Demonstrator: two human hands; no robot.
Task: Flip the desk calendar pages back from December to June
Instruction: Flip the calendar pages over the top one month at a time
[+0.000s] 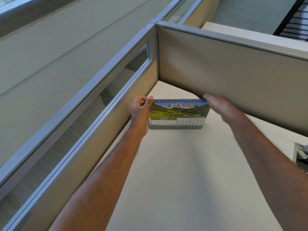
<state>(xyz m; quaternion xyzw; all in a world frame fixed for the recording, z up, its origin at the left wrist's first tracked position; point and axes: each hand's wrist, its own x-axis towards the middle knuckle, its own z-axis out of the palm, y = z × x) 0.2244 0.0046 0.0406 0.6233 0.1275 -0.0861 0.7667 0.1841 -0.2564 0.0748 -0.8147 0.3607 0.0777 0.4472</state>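
A spiral-bound desk calendar (pixel 178 114) stands upright on the cream desk (pixel 175 172), near the far corner. Its front page shows a mountain landscape and the word JULY over a date grid. My left hand (pixel 140 110) pinches the calendar's top left corner at the spiral, thumb in front and fingers curled. My right hand (pixel 221 106) lies flat along the top right corner, fingers stretched toward the spiral; whether it grips a page is hidden.
Beige cubicle partitions close the desk on the left (pixel 116 117) and behind (pixel 233 77). A grey device (pixel 301 157) pokes in at the right edge. A neighbouring desk and a black mesh chair (pixel 293 19) lie beyond the rear partition.
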